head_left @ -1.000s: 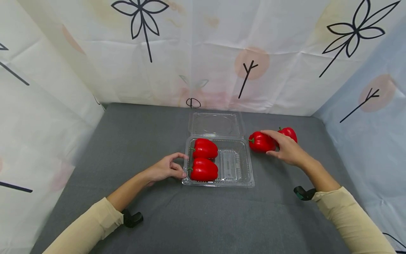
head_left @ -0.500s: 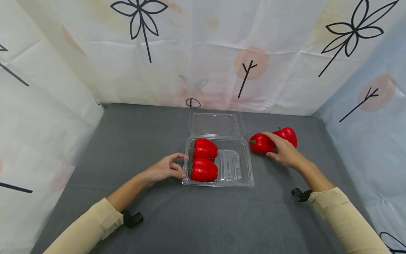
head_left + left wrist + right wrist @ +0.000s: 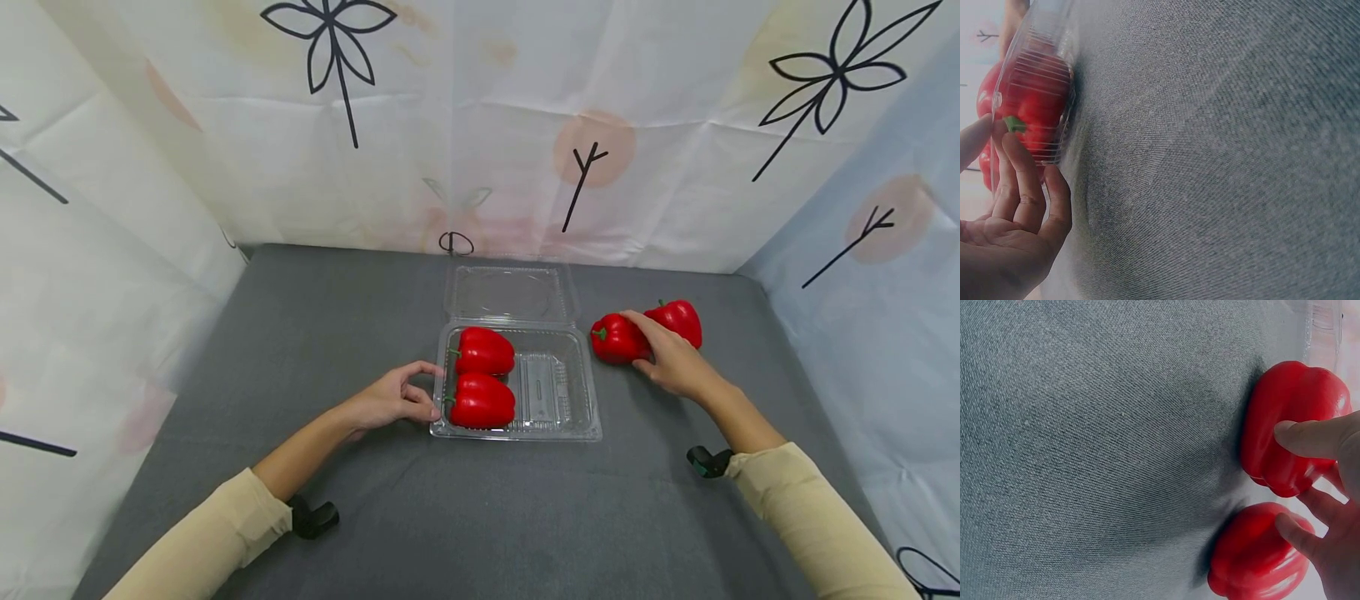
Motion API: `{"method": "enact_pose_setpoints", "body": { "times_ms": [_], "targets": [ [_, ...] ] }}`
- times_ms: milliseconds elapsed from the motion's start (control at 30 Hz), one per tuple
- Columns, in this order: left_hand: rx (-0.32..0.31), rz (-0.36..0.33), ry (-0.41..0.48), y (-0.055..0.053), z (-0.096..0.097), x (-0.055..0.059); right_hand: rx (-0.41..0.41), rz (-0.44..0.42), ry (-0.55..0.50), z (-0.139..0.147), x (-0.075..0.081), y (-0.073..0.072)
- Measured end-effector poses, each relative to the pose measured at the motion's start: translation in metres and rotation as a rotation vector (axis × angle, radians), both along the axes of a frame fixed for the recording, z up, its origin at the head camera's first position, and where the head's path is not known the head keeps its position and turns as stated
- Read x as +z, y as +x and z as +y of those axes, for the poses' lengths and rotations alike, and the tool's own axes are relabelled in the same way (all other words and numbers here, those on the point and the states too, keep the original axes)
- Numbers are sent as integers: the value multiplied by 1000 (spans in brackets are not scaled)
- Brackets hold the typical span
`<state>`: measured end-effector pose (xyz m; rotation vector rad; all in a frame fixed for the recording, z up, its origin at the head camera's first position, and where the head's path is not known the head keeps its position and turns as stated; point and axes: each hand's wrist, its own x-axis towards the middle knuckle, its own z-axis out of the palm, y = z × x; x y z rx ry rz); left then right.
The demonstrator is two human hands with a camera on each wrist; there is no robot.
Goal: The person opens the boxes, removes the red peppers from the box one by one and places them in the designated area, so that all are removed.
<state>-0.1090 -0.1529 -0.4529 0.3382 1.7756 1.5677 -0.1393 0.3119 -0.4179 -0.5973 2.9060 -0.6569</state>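
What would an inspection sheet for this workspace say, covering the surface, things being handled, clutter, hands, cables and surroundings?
Surface: dark grey woven cloth, lightly creased.
Things being handled: clear rectangular plastic box, hinged lid open; inside its left half, two glossy red bell peppers; outside, to its right, a third red bell pepper and a fourth red bell pepper.
Clutter: nothing seen.
Hands: left hand touches the box's left rim; right hand grips the third pepper; small black devices near both wrists.
Cables: nothing plainly a cable seen.
Surroundings: white fabric curtains printed with black flower outlines.
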Motion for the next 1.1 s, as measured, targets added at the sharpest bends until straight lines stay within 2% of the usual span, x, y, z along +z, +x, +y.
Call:
{"method": "enact_pose_setpoints", "body": {
  "times_ms": [267, 600, 967, 1100],
  "targets": [
    [0, -1, -7, 1, 0, 0, 38, 16, 16, -5, 1, 2],
    [4, -1, -6, 1, 0, 1, 64, 43, -7, -30, 23, 4],
    [5, 2, -9, 1, 1, 2, 138, 29, -128, -64, 37, 16],
    [8, 2, -11, 1, 0, 2, 186, -7, -158, -79, 39, 23]
  ]
}}
